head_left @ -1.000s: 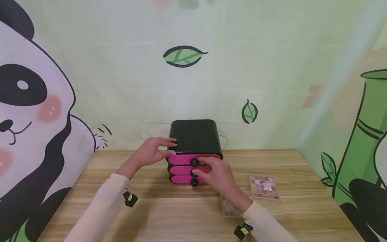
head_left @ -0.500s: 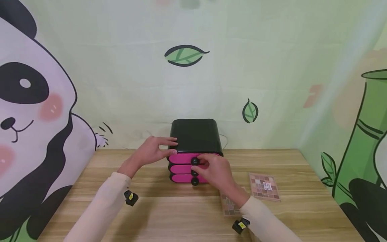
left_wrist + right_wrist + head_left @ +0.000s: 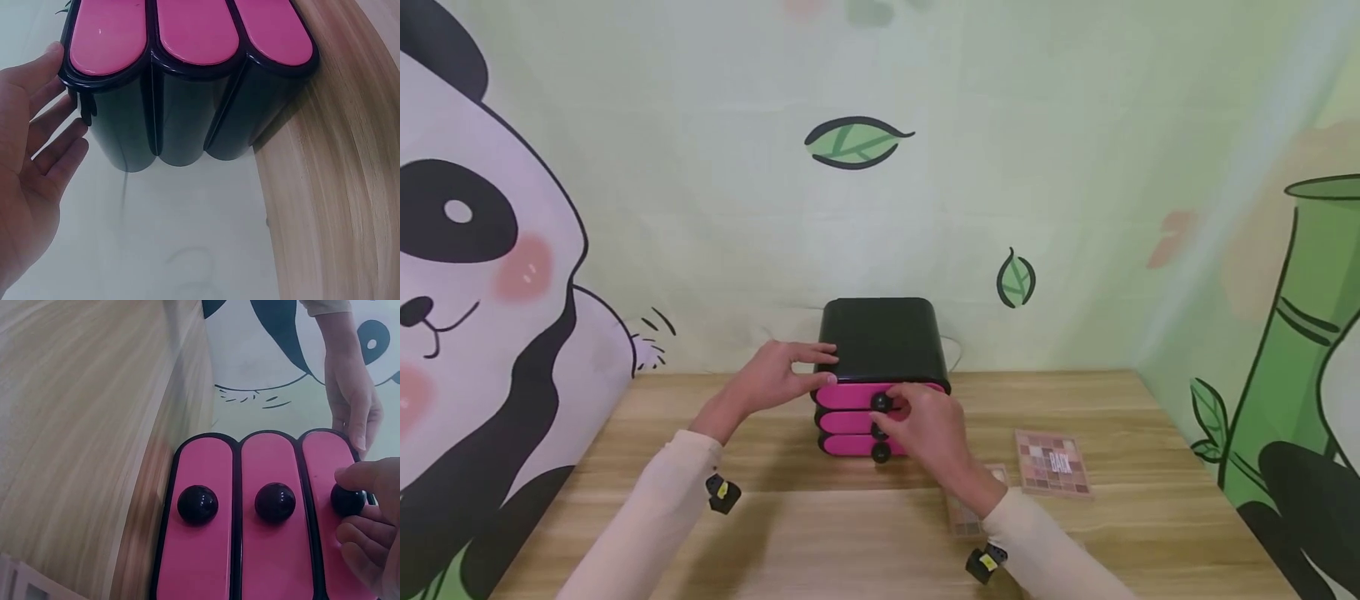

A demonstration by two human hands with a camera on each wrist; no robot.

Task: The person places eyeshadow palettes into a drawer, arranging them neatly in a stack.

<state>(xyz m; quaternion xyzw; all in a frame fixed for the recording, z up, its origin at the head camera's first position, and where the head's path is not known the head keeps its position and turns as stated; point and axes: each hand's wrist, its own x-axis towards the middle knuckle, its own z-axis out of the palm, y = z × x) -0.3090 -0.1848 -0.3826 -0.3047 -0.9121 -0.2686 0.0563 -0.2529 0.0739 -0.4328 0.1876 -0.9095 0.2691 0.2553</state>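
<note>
A small black chest of drawers (image 3: 883, 337) with three pink fronts stands at the back of the table. My right hand (image 3: 931, 421) pinches the round black knob (image 3: 348, 499) of the top drawer (image 3: 850, 395) between thumb and fingers; this drawer looks closed. The middle knob (image 3: 275, 503) and bottom knob (image 3: 198, 505) are free in the right wrist view. My left hand (image 3: 769, 377) rests at the chest's upper left edge, fingers extended over its top and thumb (image 3: 53, 53) at the front corner. In the left wrist view its fingers lie along the black casing.
On the wooden table (image 3: 820, 542), right of the chest, lies a flat palette (image 3: 1054, 467) with a grid of pinkish-brown squares. A second such palette (image 3: 966, 512) lies partly hidden under my right forearm. Behind the table hangs a printed backdrop (image 3: 737, 208).
My right wrist and forearm have shifted slightly left, with the fingers staying on the top knob. The left hand and the chest hold their places.
</note>
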